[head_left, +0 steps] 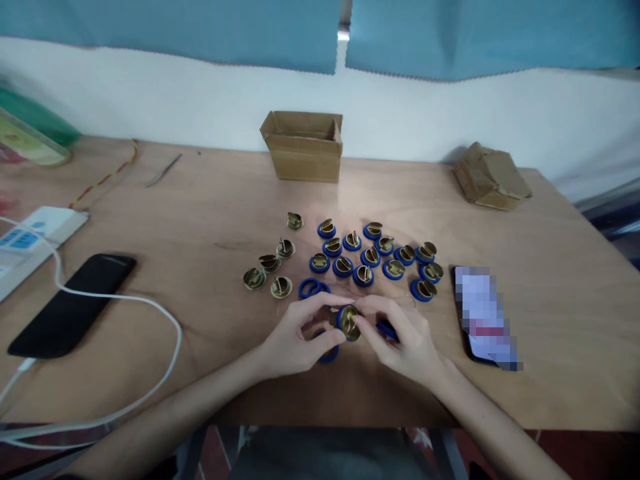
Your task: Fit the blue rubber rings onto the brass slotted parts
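Evidently, from where I stood, the left hand (306, 337) and right hand (406, 340) pinched 1 brass disc (350, 324) at 6 o'clock from the ringed discs (371, 256); uneven thumb pressure might have dislodged its blue ring (339, 318).

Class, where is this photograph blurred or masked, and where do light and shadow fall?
Head view: the long green object at the left edge looks smeared; coarse pixels mask the black-edged phone screen; pale sheen brightens the brown wooden table beside the open brown cardboard box; the wood darkens below the left bare hand and right bare hand.
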`<state>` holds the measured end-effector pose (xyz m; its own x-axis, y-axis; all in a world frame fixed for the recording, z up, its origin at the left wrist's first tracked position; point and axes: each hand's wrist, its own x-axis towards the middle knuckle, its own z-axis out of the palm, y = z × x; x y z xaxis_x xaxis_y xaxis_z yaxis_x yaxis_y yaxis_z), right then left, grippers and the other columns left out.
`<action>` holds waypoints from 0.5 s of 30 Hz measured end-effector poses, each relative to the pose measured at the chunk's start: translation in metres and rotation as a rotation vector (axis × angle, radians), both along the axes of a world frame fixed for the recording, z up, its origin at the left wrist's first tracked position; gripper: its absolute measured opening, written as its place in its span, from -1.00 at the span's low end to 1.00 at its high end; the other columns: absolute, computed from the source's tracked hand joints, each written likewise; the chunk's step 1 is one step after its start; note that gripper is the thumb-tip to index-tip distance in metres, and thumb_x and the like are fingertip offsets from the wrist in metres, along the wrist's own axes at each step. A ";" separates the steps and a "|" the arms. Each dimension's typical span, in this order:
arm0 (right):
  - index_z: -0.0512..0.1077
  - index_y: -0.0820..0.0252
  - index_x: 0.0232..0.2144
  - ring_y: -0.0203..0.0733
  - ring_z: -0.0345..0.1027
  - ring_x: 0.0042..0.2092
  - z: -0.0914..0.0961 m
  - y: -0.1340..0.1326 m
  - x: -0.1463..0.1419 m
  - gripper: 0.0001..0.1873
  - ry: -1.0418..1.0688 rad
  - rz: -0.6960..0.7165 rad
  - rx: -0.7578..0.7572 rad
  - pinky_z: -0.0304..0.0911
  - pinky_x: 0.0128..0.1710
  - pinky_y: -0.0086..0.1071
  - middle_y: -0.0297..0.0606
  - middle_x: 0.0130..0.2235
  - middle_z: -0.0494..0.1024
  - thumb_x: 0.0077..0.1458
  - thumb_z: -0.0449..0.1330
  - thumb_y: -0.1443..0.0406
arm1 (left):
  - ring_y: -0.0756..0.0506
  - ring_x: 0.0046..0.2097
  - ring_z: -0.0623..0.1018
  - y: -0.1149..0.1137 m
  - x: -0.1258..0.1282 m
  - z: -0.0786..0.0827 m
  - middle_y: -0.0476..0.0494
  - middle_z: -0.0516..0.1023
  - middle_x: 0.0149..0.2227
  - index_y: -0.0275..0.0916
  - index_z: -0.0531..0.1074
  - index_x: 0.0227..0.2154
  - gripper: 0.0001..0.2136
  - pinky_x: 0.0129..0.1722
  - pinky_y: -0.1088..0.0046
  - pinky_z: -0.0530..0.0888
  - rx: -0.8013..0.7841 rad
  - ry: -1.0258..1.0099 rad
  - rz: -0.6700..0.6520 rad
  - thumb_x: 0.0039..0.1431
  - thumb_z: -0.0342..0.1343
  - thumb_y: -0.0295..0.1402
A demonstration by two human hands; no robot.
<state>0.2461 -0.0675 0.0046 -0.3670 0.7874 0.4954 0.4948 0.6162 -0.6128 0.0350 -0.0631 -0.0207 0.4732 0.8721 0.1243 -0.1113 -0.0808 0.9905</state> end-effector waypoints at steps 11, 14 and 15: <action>0.36 0.11 -0.24 -0.34 0.36 -0.50 0.007 0.003 -0.006 -0.86 0.268 0.060 -0.572 0.34 -0.47 -0.48 -0.51 -0.51 0.38 0.16 0.26 0.36 | -0.08 -0.25 0.58 0.002 -0.005 0.010 -0.19 0.61 -0.17 -0.22 0.45 0.07 -0.70 -0.30 0.46 0.52 0.162 0.211 -0.128 0.34 0.00 -0.40; 0.33 0.09 -0.26 -0.35 0.33 -0.51 0.010 0.004 -0.006 -0.83 0.318 0.088 -0.701 0.32 -0.51 -0.48 -0.52 -0.50 0.36 0.14 0.26 0.36 | 0.00 -0.42 0.48 0.002 -0.006 0.012 -0.12 0.56 -0.27 -0.19 0.41 0.15 -0.66 -0.43 0.53 0.44 0.113 0.202 -0.186 0.36 -0.01 -0.39; 0.32 0.09 -0.26 -0.35 0.31 -0.51 0.010 0.005 -0.005 -0.83 0.323 0.101 -0.724 0.31 -0.51 -0.48 -0.52 -0.49 0.35 0.13 0.26 0.37 | 0.03 -0.48 0.43 0.001 -0.006 0.013 -0.09 0.54 -0.31 -0.17 0.39 0.17 -0.65 -0.48 0.55 0.40 0.087 0.187 -0.207 0.37 -0.02 -0.38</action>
